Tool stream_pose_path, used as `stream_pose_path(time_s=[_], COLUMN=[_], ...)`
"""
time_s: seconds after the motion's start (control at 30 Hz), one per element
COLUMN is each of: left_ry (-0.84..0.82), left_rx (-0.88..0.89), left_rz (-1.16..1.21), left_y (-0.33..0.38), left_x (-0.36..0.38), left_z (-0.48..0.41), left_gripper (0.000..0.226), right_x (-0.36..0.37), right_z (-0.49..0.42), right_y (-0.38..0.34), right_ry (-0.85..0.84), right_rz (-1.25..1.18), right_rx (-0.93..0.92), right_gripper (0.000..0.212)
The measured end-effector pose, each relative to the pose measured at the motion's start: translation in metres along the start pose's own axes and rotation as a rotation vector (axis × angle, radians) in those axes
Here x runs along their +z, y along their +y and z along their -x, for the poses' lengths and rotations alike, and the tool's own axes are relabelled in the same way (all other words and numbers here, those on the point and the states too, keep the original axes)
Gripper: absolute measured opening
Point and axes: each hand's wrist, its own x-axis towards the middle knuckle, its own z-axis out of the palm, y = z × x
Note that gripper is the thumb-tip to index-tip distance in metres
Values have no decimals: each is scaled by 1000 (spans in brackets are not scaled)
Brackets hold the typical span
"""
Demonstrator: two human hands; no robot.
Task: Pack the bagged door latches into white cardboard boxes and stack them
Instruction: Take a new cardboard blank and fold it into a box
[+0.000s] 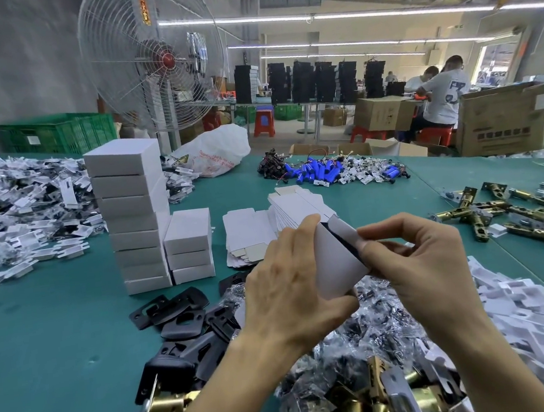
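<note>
- The teal felt-covered table [59, 326] holds everything, and loose parts crowd its near edge.
- The tall stack of closed white cardboard boxes [132, 219] stands to the left with a shorter stack [190, 247] touching it. It probably topples easily, so new boxes should be set down squarely.
- The heap of clear-bagged door latches [384, 314] lies under the hands. The bags look slippery and the metal inside heavy.
- The black stamped metal plates [182, 320] lie between the hands and the stacks, in the way of a low carry.
- The small white cardboard box [336, 266] is held above the heap. It is light, thin and easily crushed, so it is best gripped by its side walls.
- The left hand [289, 297] wraps the box body.
- The right hand [429, 263] pinches its end flap, beside a dark gap.
</note>
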Motion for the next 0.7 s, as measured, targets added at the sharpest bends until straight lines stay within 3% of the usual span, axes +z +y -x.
stream_pose_path(time_s=[0.27, 0.47, 0.57, 0.7], left_ry=[27, 97, 142, 137], left_rx=[-15, -40, 6, 24], left_rz=[62, 244, 311, 334], left_y=[-1, -3, -2, -3], left_x=[0, -1, -4, -5], left_z=[0, 0, -2, -2], left_gripper=[88, 100, 96, 69], right_x=[3, 3, 2, 6], right_z=[2, 3, 2, 3], right_y=[-7, -11, -6, 1], right_ry=[-143, -347, -316, -210], right_rz=[102, -113, -124, 16], right_rx=[-69, -85, -140, -310], right_gripper=[15, 30, 35, 28])
